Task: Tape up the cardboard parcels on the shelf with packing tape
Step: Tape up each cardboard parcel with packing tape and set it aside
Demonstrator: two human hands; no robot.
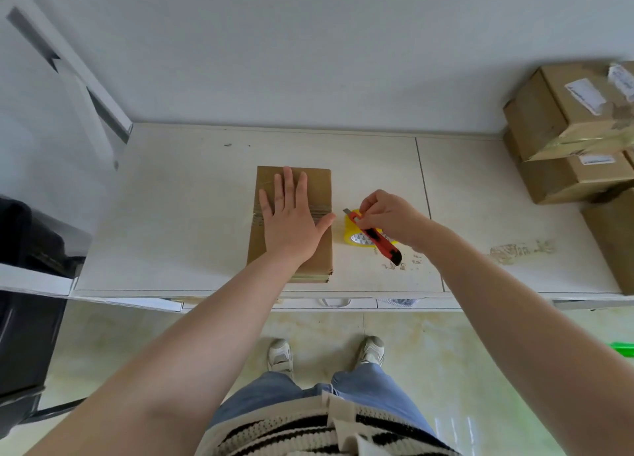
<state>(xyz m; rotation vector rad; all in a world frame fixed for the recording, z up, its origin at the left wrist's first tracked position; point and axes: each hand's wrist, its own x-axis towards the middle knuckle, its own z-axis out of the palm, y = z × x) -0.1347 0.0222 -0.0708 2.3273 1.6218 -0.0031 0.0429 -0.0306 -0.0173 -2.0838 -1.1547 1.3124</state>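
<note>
Hidden / cut off
Tape roll point(355, 234) partly behind right hand point(391, 220) & box cutter point(379, 241); stacked boxes point(562, 129) cut by right edge, labels unreadable; left hand point(291, 220) covers parcel point(291, 225) top.

Plain white wall point(308, 43) behind, even light. Cream tabletop point(171, 198), seam w/ 2nd panel toward right edge; scuffs + flaky residue near front-right. Drawer fronts point(343, 303) under front edge. Floor point(446, 345): glossy pale yellow-green tile. White frame w/ dark slots point(85, 88) at far-left corner. Black unit point(31, 284) off left edge.
</note>
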